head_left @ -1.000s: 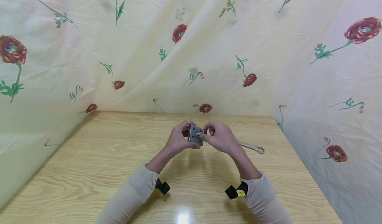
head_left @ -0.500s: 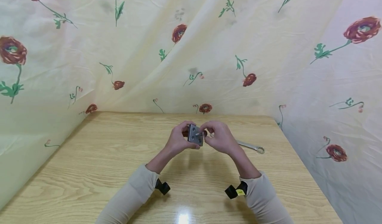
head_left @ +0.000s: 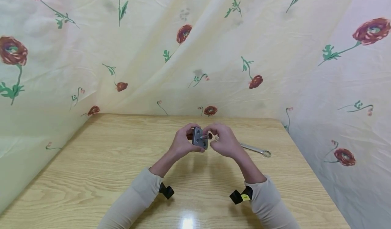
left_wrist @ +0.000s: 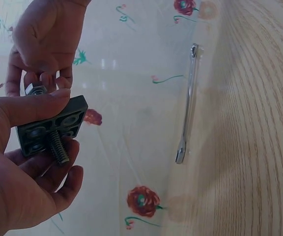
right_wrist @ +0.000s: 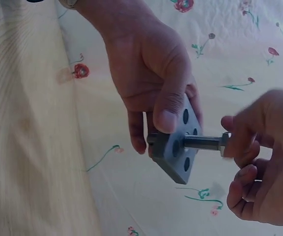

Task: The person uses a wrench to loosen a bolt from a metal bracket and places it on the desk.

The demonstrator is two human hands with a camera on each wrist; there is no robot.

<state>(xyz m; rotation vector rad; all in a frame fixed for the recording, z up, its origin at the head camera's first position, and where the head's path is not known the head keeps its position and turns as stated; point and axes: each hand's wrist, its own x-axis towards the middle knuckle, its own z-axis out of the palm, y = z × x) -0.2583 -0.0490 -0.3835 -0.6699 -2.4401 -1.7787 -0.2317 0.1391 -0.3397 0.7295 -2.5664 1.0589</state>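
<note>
Fingers of your left hand (head_left: 182, 144) are clamped on a dark metal block (head_left: 199, 136), the thumb across one edge and the other fingers behind. You hold the block up off the table (head_left: 91, 161), its holed face turned towards your right hand (head_left: 225, 141). A bolt (right_wrist: 203, 142) runs through the middle hole of that face, and its threaded end sticks out on the far side — just beside your left fingertips in the left wrist view. Its hex head stands clear of the block, a length of smooth shank showing between.

Your right fingers are curled around that head; how firmly they pinch, you cannot tell from these views. Behind your right hand and forearm a silver wrench (head_left: 256, 149) lies on the table, apart from both hands; the head view shows its ring end, while the left wrist view shows its full length. Pale sleeves (head_left: 134, 198) cover your forearms — and a cloth (head_left: 137, 52) with red flowers hangs beyond the wood-grain tabletop.
</note>
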